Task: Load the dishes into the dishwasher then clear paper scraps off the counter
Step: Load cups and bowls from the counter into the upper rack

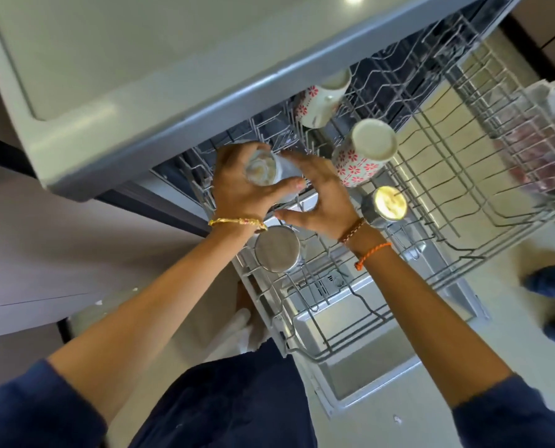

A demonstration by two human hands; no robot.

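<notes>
The dishwasher's upper wire rack (341, 321) is pulled out below me. My left hand (237, 192) is wrapped around a clear glass (263, 171), held upside down over the rack's back left part. My right hand (321, 202) spreads its fingers against the glass's side and holds nothing of its own. Two white mugs with red flowers stand upside down in the rack, one (363, 153) just right of my hands, the other (321, 101) tilted farther back. Two steel cups sit inverted, one (277, 248) under my left wrist, one (386, 203) by my right wrist.
The grey counter edge (160, 101) overhangs the rack's back. The open dishwasher door (360, 357) lies under the rack. A second wire basket (509, 147) reaches off to the right, with blurred items in it. Another person's blue-clad feet (551, 279) stand on the floor at right.
</notes>
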